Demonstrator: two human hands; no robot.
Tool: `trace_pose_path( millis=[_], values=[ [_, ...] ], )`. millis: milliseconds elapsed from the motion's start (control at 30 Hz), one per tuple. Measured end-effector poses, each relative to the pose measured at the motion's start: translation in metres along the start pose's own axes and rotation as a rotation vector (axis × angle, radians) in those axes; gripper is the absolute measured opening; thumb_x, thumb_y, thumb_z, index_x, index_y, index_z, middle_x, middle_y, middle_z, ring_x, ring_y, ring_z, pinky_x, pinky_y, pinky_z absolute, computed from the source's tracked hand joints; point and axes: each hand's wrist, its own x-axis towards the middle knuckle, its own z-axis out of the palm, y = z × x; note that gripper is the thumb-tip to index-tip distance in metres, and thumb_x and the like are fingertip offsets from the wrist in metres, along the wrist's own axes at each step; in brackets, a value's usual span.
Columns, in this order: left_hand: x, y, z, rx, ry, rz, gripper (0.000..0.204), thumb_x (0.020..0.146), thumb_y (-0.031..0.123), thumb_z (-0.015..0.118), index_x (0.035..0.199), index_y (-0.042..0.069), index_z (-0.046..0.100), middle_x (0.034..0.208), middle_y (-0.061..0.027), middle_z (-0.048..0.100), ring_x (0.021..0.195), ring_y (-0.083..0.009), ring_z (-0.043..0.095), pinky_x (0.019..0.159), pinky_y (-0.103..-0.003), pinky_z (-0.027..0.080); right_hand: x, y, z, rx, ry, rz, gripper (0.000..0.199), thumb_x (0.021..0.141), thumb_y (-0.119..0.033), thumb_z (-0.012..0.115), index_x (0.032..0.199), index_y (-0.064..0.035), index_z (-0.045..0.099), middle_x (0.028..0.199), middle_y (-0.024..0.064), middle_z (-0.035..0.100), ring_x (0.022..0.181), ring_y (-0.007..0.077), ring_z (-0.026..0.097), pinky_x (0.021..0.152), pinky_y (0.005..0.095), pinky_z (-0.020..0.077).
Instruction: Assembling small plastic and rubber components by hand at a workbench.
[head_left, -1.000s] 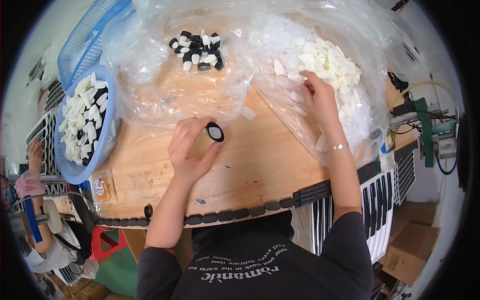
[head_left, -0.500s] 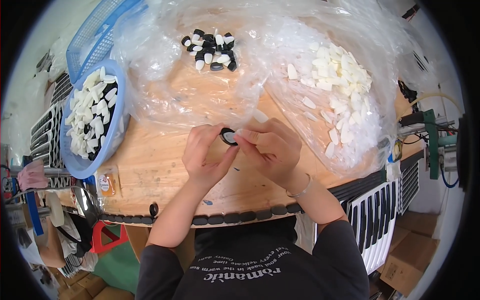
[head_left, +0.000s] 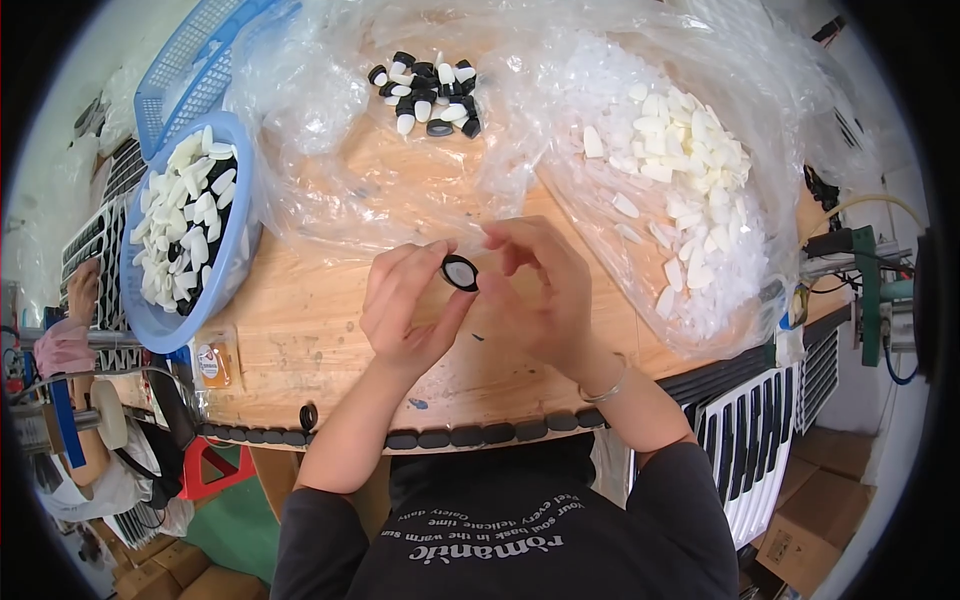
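A small black oval ring with a pale grey-white centre (head_left: 459, 272) is pinched between the thumb and fingers of my left hand (head_left: 405, 310), above the wooden table (head_left: 300, 370). My right hand (head_left: 540, 290) hovers just right of it, apart from the ring. Its fingers are spread, blurred by motion, and nothing shows in them. Farther off, a cluster of black caps and white tongue-shaped pieces (head_left: 424, 98) lies on the table. To the right, many loose white tongue-shaped pieces (head_left: 690, 150) are heaped on clear plastic film.
On the left stands a blue basket (head_left: 180, 335) full of white and black pieces, with a blue perforated crate (head_left: 180, 85) behind it. Clear plastic sheeting (head_left: 300, 130) covers the far table. Black pads (head_left: 480, 434) line the near edge. Another person's hand (head_left: 82, 290) is at far left.
My right hand has let go of the ring and drawn away, its fingers opening. My left hand keeps the ring in nearly the same place. Another person's hand has come into view at far left.
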Motion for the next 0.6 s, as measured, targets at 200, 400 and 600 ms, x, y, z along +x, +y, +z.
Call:
trace_pose_path(
  millis=[200,400,600],
  values=[
    [-0.001,-0.001,0.003,-0.006,-0.051,0.057,0.050,0.060,-0.006,0.078,0.107,-0.007,0.063,0.098,-0.0162,0.068,0.081,-0.0267,0.059,0.069,-0.032,0.051,0.001,0.009,-0.006,0.441,-0.325,0.488,0.017,0.089,-0.003,0.061,0.105,0.0039,0.064,0.094,0.0045,0.064,0.087,0.0097,0.061,0.078,0.0252,0.0520],
    [-0.002,0.000,0.005,-0.039,-0.071,0.074,0.049,0.061,-0.007,0.076,0.108,-0.006,0.064,0.096,-0.0153,0.069,0.079,-0.0268,0.059,0.069,-0.031,0.051,-0.005,0.019,-0.001,0.618,-0.297,0.554,0.012,0.089,-0.002,0.060,0.101,0.0019,0.064,0.092,0.0030,0.065,0.086,0.0086,0.061,0.077,0.0242,0.0513],
    [-0.006,0.000,0.005,-0.011,-0.104,0.050,0.049,0.062,-0.008,0.076,0.109,-0.006,0.063,0.097,-0.0148,0.069,0.082,-0.0263,0.059,0.070,-0.031,0.052,-0.008,0.024,0.002,0.632,-0.293,0.564,0.012,0.090,-0.002,0.060,0.100,0.0022,0.064,0.091,0.0020,0.065,0.085,0.0076,0.061,0.076,0.0228,0.0507]
  ],
)
